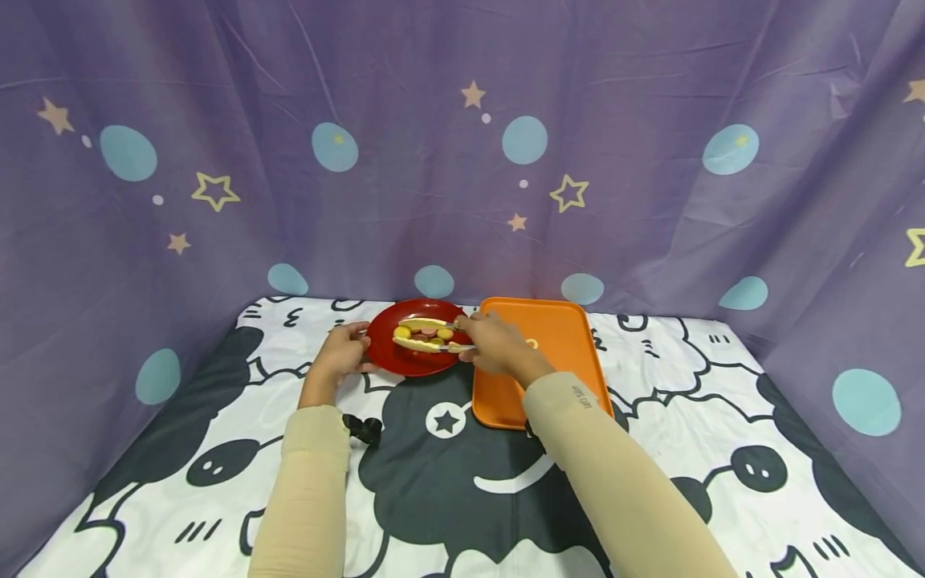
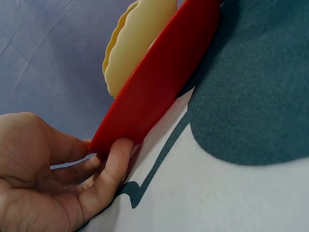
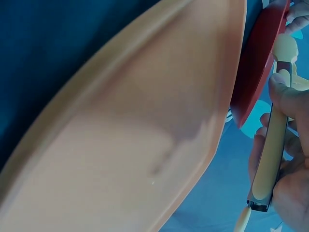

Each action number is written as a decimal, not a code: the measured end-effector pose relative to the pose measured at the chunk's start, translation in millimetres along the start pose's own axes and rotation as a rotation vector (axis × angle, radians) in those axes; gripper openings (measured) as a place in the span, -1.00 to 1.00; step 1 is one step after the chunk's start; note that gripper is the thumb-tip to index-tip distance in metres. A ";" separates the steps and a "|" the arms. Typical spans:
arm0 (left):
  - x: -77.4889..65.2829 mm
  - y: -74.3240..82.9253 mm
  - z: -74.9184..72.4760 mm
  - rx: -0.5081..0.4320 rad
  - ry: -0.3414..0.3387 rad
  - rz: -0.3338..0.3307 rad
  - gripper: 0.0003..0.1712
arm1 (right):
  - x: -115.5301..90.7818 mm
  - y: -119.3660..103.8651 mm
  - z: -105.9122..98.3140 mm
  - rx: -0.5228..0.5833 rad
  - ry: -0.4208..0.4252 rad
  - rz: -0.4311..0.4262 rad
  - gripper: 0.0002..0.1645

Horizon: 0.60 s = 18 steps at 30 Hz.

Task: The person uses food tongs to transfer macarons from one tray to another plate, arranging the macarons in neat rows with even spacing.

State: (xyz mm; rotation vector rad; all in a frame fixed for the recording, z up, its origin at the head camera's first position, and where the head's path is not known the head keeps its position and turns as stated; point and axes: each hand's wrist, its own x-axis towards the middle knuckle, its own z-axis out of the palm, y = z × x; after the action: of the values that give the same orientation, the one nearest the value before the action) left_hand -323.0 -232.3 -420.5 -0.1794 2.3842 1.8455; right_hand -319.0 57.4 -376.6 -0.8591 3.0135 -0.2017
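Observation:
A round red plate (image 1: 386, 353) stands at the back of the table. At its left rim, my left hand (image 1: 341, 352) pinches the edge between thumb and fingers, and in the left wrist view the plate (image 2: 149, 92) looks tilted. Cream-tipped tongs (image 1: 419, 346) reach over the plate from the right. My right hand (image 1: 499, 343) grips them by the handles (image 3: 270, 150). Several small yellow and reddish-brown round food pieces (image 1: 428, 331) lie between or under the tong tips; whether they are pinched I cannot tell.
An orange tray (image 1: 499, 401) lies right of the plate, under my right forearm. A small pale ring (image 1: 532, 343) shows over the tray. The cloth (image 1: 448, 490) has a black and white cartoon print, and a purple curtain (image 1: 405, 217) hangs behind.

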 end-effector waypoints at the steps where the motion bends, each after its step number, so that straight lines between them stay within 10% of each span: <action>1: 0.0 -0.2 0.1 -0.006 0.000 0.002 -0.37 | 0.6 -1.1 0.2 -0.001 -0.006 0.005 -0.29; 18: 2.5 0.2 -1.9 0.002 0.005 -0.012 -0.39 | 7.1 -15.0 6.5 -0.047 -0.041 0.080 -0.25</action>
State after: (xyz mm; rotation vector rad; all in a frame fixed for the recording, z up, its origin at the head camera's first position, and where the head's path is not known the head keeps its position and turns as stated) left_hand -325.5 -234.1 -420.3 -0.1979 2.3822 1.8396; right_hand -317.0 40.3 -380.9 -0.7341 3.0187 -0.1118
